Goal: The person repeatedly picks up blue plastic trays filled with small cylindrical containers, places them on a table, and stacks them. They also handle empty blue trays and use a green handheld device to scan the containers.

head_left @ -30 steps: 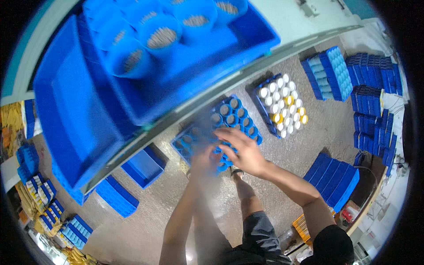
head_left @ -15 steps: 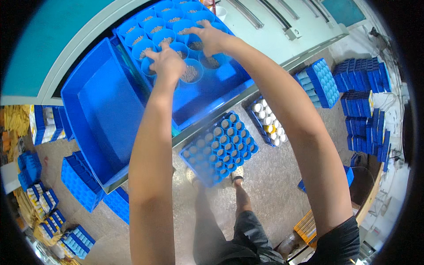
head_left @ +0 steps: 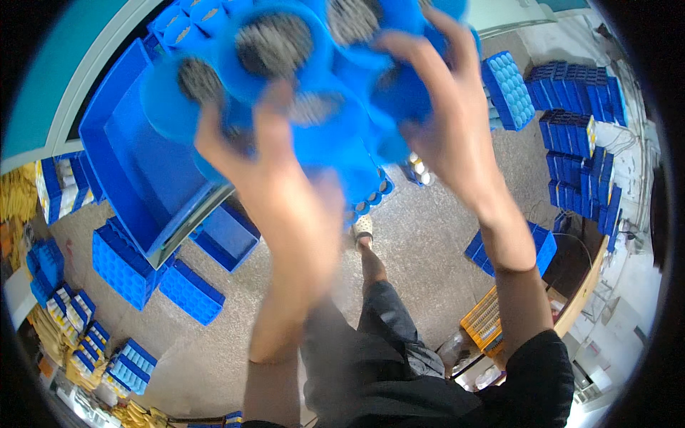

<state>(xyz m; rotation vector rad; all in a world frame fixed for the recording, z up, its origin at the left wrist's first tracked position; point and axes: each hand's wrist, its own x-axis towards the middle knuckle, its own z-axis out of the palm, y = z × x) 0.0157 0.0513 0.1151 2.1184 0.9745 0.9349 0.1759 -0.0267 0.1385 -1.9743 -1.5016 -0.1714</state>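
A cluster of blue cups point(head_left: 160, 103) with grey granules in them is raised close to my view between my two hands. My left hand point(head_left: 278, 178) is closed on cups at the left side of the cluster, fingers hooked over the rims. On the right, my right hand point(head_left: 453, 107) grips a blue cup point(head_left: 403, 96), its thumb and fingers curled at the edge. Motion blurs the fingers and some of the cups. Farther back at the upper left, more filled small cups point(head_left: 182, 32) stand in rows, partly hidden by the raised ones.
A wide blue bin point(head_left: 146, 135) lies at left on the machine. On the floor are a smaller blue bin point(head_left: 228, 239), blue moulded trays point(head_left: 193, 292), a cup-filled tray point(head_left: 367, 203) mostly hidden, and an orange crate point(head_left: 485, 321). Blue trays point(head_left: 578, 93) are stacked along the right wall.
My hands have come up and nearer from the tray of cups, with several filled cups between them. The view has shifted, and the cup tray on the floor is now mostly covered.
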